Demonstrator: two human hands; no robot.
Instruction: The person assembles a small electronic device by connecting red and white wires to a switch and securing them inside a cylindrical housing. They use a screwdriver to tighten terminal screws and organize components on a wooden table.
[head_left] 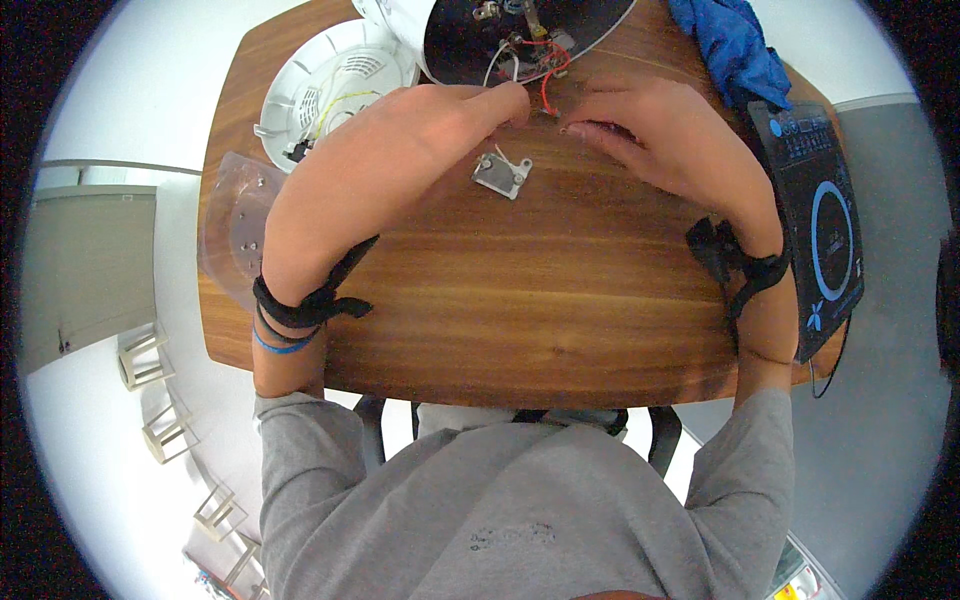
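My left hand (450, 120) reaches to the far middle of the table, its fingers pinched together where a white wire (488, 72) runs down to them. Opposite it is my right hand (650, 125), thumb and fingers closed near the loose end of a red wire (547, 95); what they pinch is too small to tell. Both wires come out of a white appliance housing (408, 22) with a dark hollow inside, lying open toward me. Just below my left fingertips, a small metal plate with a short white lead (500, 177) rests on the wood.
Left of the housing lies a round white plastic base (290, 95) with vents and a yellow wire. A clear tray (225, 225) with several screws sits at the left edge. On the right are a black induction cooktop (800, 190) and a blue cloth (735, 50) on the wooden table (530, 300).
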